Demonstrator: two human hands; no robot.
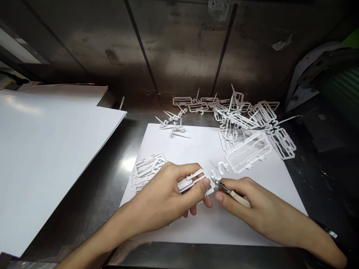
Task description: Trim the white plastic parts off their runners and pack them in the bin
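Just below the picture's centre, our left hand [168, 194] pinches a white plastic part [185, 184] while our right hand [260, 209] grips cutters [238, 198], which could crack it if we twist them.

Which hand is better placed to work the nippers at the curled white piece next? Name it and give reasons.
Probably the right hand: it holds the cream-handled nippers, their tip right beside the curled white piece. The left hand is occupied gripping the white plastic frame.
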